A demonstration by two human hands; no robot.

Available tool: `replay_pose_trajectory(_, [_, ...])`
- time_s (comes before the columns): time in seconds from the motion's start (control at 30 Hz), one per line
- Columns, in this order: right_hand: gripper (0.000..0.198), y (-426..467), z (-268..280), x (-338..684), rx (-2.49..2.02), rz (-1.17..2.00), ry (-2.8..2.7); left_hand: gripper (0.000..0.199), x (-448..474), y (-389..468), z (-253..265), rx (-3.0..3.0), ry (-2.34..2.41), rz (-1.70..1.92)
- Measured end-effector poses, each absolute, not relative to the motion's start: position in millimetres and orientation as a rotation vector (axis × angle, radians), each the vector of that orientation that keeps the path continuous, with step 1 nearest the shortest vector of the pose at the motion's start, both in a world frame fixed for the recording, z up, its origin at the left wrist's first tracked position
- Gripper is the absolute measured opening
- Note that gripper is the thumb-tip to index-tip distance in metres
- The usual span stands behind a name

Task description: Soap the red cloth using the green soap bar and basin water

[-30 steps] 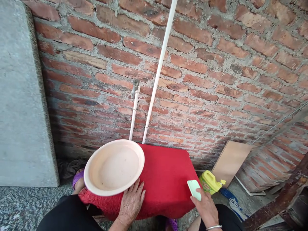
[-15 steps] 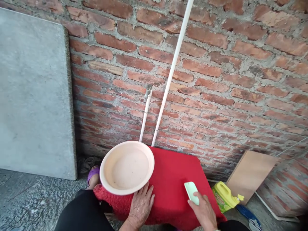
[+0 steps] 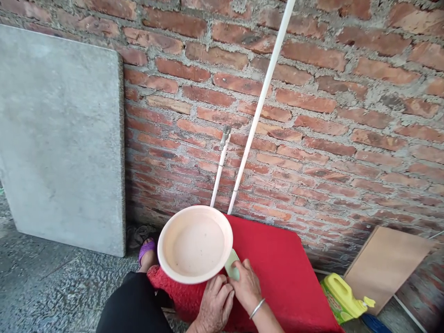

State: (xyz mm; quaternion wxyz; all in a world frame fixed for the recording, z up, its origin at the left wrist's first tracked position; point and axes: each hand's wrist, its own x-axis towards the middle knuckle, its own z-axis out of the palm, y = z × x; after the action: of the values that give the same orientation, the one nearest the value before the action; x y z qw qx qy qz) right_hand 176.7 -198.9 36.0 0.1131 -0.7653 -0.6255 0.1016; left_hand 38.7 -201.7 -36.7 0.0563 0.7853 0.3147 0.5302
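My right hand (image 3: 245, 284) holds a pale green oblong scrubbing brush (image 3: 231, 264) against the red cloth, beside the basin's right rim; its bristles are not visible. My left hand (image 3: 215, 300) is right next to it, fingers curled down at the cloth near the brush's lower end. What those fingers pinch, if anything, is hidden. The red cloth (image 3: 274, 273) covers a low flat surface and hangs bunched at the front left. On its left part stands a cream plastic basin (image 3: 196, 240) with a few dark specks on its bottom.
Behind is a brick wall (image 3: 312, 138) with a tap (image 3: 225, 138) and a white pipe (image 3: 263, 97). A grey slab (image 3: 62, 138) leans at left. A yellow jug (image 3: 342, 296) and a brown board (image 3: 388, 263) stand at right. A foot in a purple slipper (image 3: 146, 249) shows left of the basin.
My right hand has moved left with the brush, from the right part of the cloth to the basin's rim. My left hand's spread fingers have curled in. The view has shifted slightly left.
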Motion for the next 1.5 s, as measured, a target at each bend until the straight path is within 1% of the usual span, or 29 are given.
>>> replay_pose_trajectory(0.1, [0.028, -198.4, 35.5, 192.0, -2.302, 0.273, -1.835, 0.022, 38.0, -200.2, -38.0, 2.364, 1.003, 1.589])
replay_pose_trajectory(0.23, [0.029, -199.3, 39.4, 220.5, -2.461, 0.196, -1.68, 0.022, 40.2, -200.4, -41.2, 2.368, 1.07, 1.535])
replay_pose_trajectory(0.4, [0.023, -192.0, 34.0, 201.2, -2.292, 0.233, -1.749, 0.025, 43.7, -196.3, -53.2, 2.547, 1.27, 1.503])
replay_pose_trajectory(0.53, [0.026, -188.0, 26.9, 202.1, -2.252, 0.185, -1.808, 0.031, 45.2, -191.1, -69.3, 2.719, 1.415, 1.515])
replay_pose_trajectory(0.7, [0.03, -201.2, 31.4, 285.6, -2.507, 0.158, -1.598, 0.027, 47.3, -188.8, -82.1, 2.796, 1.5, 1.361])
replay_pose_trajectory(0.83, [0.036, -231.2, 40.0, 360.0, -2.688, 0.129, -1.357, 0.025, 48.4, -188.1, -80.6, 2.832, 1.505, 1.369])
replay_pose_trajectory(0.93, [0.042, -247.3, 38.8, 380.7, -2.734, 0.09, -1.252, 0.024, 48.4, -187.6, -79.2, 2.853, 1.513, 1.365])
replay_pose_trajectory(1.03, [0.04, -240.4, 32.4, 361.0, -2.646, 0.11, -1.293, 0.024, 48.0, -187.1, -81.0, 2.845, 1.516, 1.342])
replay_pose_trajectory(1.17, [0.031, -201.4, 29.9, 291.8, -2.425, 0.167, -1.47, 0.025, 47.2, -185.4, -84.1, 2.857, 1.516, 1.352])
replay_pose_trajectory(1.33, [0.027, -159.7, 33.9, 211.6, -2.206, 0.225, -1.759, 0.025, 46.2, -183.2, -84.4, 2.87, 1.482, 1.409])
replay_pose_trajectory(1.43, [0.025, -151.4, 33.2, 202.2, -2.169, 0.238, -1.839, 0.024, 46.1, -184.1, -83.9, 2.858, 1.469, 1.373])
replay_pose_trajectory(1.5, [0.028, -152.0, 32.0, 217.0, -2.212, 0.233, -1.817, 0.025, 46.4, -185.6, -83.5, 2.842, 1.481, 1.336])
